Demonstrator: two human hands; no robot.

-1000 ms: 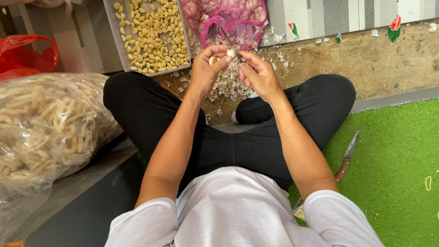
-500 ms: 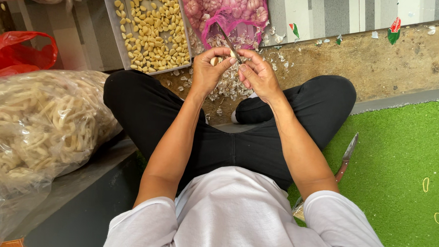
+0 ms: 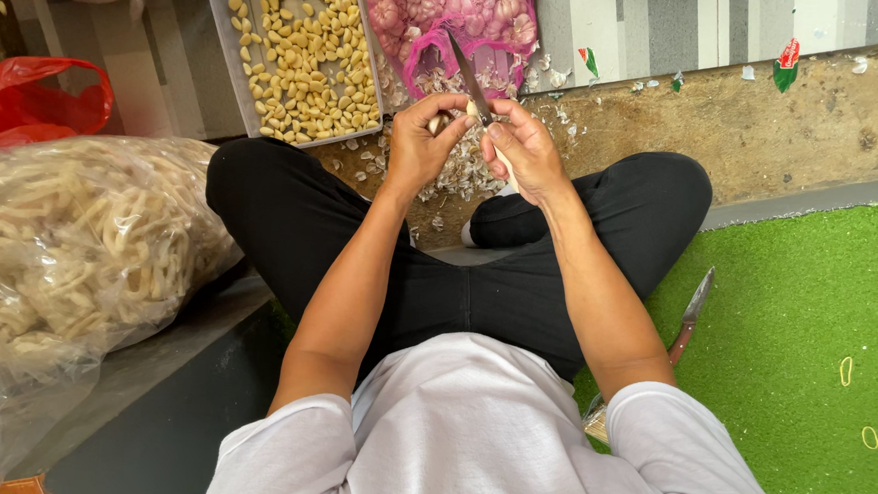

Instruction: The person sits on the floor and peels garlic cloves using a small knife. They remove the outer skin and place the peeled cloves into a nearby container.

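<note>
I sit cross-legged on the floor. My left hand pinches a small garlic clove between thumb and fingers. My right hand grips a small knife, its thin blade pointing up and away over a pink mesh bag of garlic bulbs. The two hands are close together above a heap of papery garlic skins. A metal tray of peeled yellowish cloves lies just left of the mesh bag.
A big clear plastic bag of pale noodle-like strips sits at my left, a red plastic bag behind it. A second knife lies on green artificial turf at my right, with rubber bands nearby.
The knife blade has swung up and now points away over the mesh bag. Both hands stay together in the same spot over the skins.
</note>
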